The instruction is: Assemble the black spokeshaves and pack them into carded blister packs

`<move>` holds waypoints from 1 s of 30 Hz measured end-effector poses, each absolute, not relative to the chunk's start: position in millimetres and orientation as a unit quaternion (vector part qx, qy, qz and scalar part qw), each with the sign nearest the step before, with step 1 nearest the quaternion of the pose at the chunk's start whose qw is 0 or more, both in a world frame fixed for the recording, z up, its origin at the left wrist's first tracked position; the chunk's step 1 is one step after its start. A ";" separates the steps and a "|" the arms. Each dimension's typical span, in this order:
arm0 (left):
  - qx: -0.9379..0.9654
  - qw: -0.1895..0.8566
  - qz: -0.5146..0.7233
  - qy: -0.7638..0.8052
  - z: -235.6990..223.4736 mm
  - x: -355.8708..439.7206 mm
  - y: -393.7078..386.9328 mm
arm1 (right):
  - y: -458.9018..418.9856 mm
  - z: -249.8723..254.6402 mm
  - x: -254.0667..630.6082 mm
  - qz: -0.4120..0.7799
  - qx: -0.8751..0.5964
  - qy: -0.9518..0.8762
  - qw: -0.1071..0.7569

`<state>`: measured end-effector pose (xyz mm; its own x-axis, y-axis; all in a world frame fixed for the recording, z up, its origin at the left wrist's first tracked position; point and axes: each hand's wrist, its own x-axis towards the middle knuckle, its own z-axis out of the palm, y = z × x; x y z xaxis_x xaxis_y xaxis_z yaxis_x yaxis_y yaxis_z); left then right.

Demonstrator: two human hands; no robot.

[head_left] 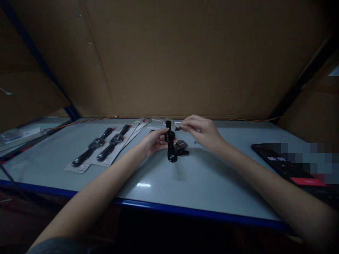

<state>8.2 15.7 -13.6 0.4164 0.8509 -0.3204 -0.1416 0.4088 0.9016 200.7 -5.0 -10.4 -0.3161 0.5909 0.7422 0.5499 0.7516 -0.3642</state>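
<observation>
My left hand (155, 143) is closed around the middle of a black two-handled spokeshave (172, 153), which stands roughly upright in view above the table. To its right, my right hand (201, 129) pinches a small dark flat piece (177, 128), which looks like a blade, between thumb and fingertips. That piece is close to the spokeshave's middle, with a small gap visible between them. Behind and right of the spokeshave's lower handle lie a brownish rounded plate (182, 143) and a black part (183, 153), whose kinds I cannot make out.
Two more spokeshaves (88, 150) (112, 144) lie on white cards to the left. Clear plastic packaging (156, 122) sits behind my hands. A black item with a red patch (308, 181) lies at right. Cardboard (172, 56) walls the back; a blue edge (169, 208) borders the table's front.
</observation>
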 end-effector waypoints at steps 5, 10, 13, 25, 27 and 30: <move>0.441 0.710 0.349 0.424 -16.8 5.9 21.3 | 3.9 -22.4 201.4 0.201 -0.440 -0.712 0.509; 0.448 0.699 0.357 0.428 -19.6 4.2 24.1 | 6.3 -24.6 205.1 0.389 -0.519 -0.576 0.497; 0.448 0.698 0.361 0.425 -18.9 3.7 23.5 | 3.9 -20.6 206.2 0.518 -0.497 -0.508 0.477; 0.451 0.709 0.327 0.432 -20.1 5.2 22.8 | 17.2 -30.8 215.3 0.294 -0.586 -0.672 0.344; 0.454 0.710 0.318 0.434 -20.6 5.9 22.6 | 18.0 -36.2 214.6 0.175 -0.580 -0.739 0.295; 0.458 0.709 0.314 0.435 -20.9 6.7 21.9 | 15.7 -43.3 213.2 0.087 -0.575 -0.776 0.242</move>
